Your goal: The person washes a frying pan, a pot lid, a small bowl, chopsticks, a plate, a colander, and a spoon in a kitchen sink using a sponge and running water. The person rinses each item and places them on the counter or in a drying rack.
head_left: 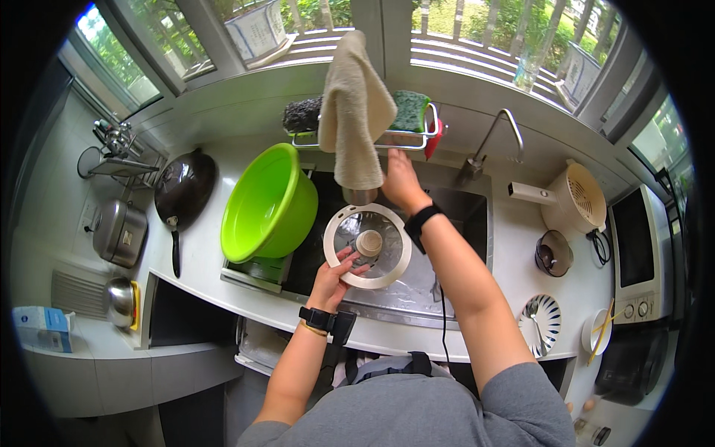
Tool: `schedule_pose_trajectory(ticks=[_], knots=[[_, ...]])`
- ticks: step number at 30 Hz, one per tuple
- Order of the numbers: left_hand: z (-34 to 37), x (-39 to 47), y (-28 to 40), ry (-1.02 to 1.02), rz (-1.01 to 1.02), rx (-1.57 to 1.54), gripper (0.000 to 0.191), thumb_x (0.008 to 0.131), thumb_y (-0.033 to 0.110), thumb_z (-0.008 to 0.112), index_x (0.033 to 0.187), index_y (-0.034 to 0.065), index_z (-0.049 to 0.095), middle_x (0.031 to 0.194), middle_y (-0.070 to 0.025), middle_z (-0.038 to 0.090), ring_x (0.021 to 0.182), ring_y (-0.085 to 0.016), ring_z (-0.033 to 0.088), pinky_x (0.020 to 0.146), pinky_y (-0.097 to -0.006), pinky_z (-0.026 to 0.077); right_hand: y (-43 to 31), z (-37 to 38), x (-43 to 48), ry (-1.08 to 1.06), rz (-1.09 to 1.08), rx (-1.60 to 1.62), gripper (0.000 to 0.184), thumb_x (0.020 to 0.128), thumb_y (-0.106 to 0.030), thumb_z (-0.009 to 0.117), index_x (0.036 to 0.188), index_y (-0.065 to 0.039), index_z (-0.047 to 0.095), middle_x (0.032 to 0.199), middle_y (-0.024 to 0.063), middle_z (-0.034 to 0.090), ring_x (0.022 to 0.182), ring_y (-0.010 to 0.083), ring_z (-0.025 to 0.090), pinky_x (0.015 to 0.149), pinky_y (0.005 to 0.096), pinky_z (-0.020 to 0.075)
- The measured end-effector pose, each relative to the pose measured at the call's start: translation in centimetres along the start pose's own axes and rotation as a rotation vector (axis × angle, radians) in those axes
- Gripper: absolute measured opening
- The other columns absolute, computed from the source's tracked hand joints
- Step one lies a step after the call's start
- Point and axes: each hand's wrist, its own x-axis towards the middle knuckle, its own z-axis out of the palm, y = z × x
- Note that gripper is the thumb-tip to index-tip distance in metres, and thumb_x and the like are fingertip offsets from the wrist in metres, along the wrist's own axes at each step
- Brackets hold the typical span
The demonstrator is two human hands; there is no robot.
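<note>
My left hand (pixel 330 279) holds a glass pot lid (pixel 341 230) with a cream rim and a round knob over the sink (pixel 413 290), its fingers at the near left of the rim. My right hand (pixel 403 177) reaches up beside the faucet (pixel 359 195), just below a wire rack (pixel 408 147); its fingertips are partly hidden, and I cannot tell whether it grips anything. A beige cloth (pixel 357 112) hangs over the faucet. On the rack are a green scouring sponge (pixel 410 112) and a dark scrubber (pixel 302 114).
A green plastic basin (pixel 268 207) stands left of the sink, beside a dark wok (pixel 184 187). To the right are a cream pot with a strainer (pixel 575 195), a dark glass bowl (pixel 554 253), a plate with a spoon (pixel 550 318) and a slim tap (pixel 475 162).
</note>
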Motion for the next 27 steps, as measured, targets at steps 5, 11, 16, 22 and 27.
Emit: schedule_pose_trajectory(ticks=[5, 11, 16, 22, 27], knots=[[-1.1, 0.4, 0.3, -0.011, -0.027, -0.073, 0.043, 0.083, -0.003, 0.045, 0.125, -0.0016, 0.032, 0.120, -0.0221, 0.045, 0.098, -0.042, 0.054, 0.087, -0.0493, 0.045, 1.5, 1.1, 2.7, -0.247, 0.206, 0.224, 0.027, 0.077, -0.008, 0.048, 0.102, -0.003, 0.056, 0.098, 0.0238, 0.056, 0.090, 0.0387, 0.053, 0.080, 0.0435, 0.0426], [-1.4, 1.8, 0.2, -0.019, -0.058, -0.074, 0.042, 0.085, 0.000, 0.047, 0.124, -0.0009, 0.031, 0.118, -0.0207, 0.047, 0.096, -0.040, 0.055, 0.085, -0.0478, 0.045, 2.2, 1.7, 2.1, -0.194, 0.164, 0.227, 0.019, 0.078, -0.011, 0.048, 0.087, -0.002, 0.061, 0.086, 0.0215, 0.059, 0.084, 0.0369, 0.056, 0.076, 0.0429, 0.0439], [-0.8, 3.1, -0.4, -0.064, -0.080, -0.115, 0.038, 0.085, 0.000, 0.045, 0.122, -0.0009, 0.034, 0.111, -0.0182, 0.052, 0.094, -0.035, 0.056, 0.084, -0.0418, 0.046, 2.6, 2.0, 1.9, -0.209, 0.103, 0.224, 0.020, 0.078, -0.012, 0.047, 0.087, -0.002, 0.061, 0.085, 0.0206, 0.060, 0.083, 0.0370, 0.056, 0.076, 0.0423, 0.0438], [0.5, 4.2, -1.3, -0.052, -0.113, -0.083, 0.029, 0.085, -0.001, 0.044, 0.113, -0.0003, 0.040, 0.111, -0.0187, 0.051, 0.093, -0.037, 0.056, 0.083, -0.0456, 0.047, 2.1, 1.4, 1.6, -0.210, 0.047, 0.171, 0.019, 0.077, -0.011, 0.048, 0.087, -0.001, 0.061, 0.085, 0.0208, 0.060, 0.085, 0.0371, 0.055, 0.077, 0.0413, 0.0439], [0.7, 3.8, -1.9, -0.036, -0.168, -0.006, 0.028, 0.086, 0.000, 0.043, 0.114, 0.0001, 0.040, 0.115, -0.0182, 0.050, 0.097, -0.039, 0.054, 0.083, -0.0470, 0.046, 1.3, 0.1, 1.0, -0.207, 0.098, 0.180, 0.022, 0.077, -0.011, 0.052, 0.094, 0.002, 0.057, 0.089, 0.0223, 0.059, 0.087, 0.0369, 0.056, 0.077, 0.0408, 0.0442]])
